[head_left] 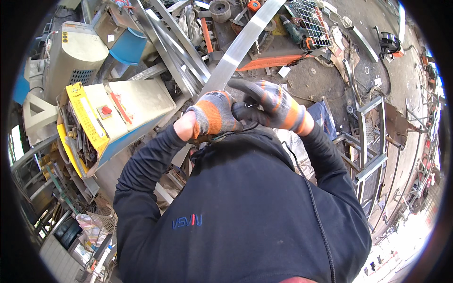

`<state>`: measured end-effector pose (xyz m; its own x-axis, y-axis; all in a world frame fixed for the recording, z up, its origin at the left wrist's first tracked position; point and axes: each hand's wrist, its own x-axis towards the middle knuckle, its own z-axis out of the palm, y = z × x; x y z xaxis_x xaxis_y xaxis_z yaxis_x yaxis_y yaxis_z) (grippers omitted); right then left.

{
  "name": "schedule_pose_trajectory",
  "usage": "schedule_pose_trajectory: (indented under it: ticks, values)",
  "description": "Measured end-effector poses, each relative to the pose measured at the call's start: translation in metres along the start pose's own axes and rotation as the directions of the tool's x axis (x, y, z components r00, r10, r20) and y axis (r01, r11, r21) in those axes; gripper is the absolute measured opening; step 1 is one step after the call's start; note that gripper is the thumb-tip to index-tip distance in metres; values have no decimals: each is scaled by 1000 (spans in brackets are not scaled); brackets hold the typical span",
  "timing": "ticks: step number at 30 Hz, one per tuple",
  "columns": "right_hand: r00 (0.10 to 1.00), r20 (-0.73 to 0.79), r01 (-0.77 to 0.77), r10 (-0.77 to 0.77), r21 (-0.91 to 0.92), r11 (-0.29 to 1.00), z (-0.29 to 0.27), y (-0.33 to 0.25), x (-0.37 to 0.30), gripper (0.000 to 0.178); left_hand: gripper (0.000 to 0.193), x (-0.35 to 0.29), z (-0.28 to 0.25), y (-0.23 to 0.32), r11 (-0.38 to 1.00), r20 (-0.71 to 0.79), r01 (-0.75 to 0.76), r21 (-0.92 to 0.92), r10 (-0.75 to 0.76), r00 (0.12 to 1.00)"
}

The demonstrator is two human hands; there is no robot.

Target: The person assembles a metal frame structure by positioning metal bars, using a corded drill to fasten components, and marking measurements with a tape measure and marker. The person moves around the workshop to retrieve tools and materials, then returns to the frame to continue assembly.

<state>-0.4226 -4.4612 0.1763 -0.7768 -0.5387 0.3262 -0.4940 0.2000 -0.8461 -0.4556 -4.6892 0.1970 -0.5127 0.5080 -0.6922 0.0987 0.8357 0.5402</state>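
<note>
My left hand (214, 113), in a grey and orange knit glove with dark fingertips, is closed just beyond the front of my dark sweatshirt (255, 198). What it holds, if anything, is hidden. Close beside it, my right hand (278, 104) wears a matching glove. Its fingers are apart and bent toward the left hand, one reaching out over it. Nothing shows in the right hand. A long flat shiny metal bar (243, 40) runs from the far edge down to just behind my left hand; whether the two touch, I cannot tell.
On the left stands a cream and blue machine (141, 101) with a red knob and a yellow panel. Ahead lie metal profiles (177, 52), a red-handled hammer (206, 37), a cordless drill (292, 30) and a wire grid (311, 21). A welded metal frame (373, 141) stands right.
</note>
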Motion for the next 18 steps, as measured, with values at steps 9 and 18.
schedule_pose_trajectory:
  ticks: [9,18]
  values:
    - [983,139,-125,124,4,992,11,-3,6,68,42,-6,3,-7,998,-6,-14,-62,14,1000]
    - [987,82,-156,138,283,946,-2,14,-9,52,43,-16,-1,-26,991,-62,-36,-129,28,998]
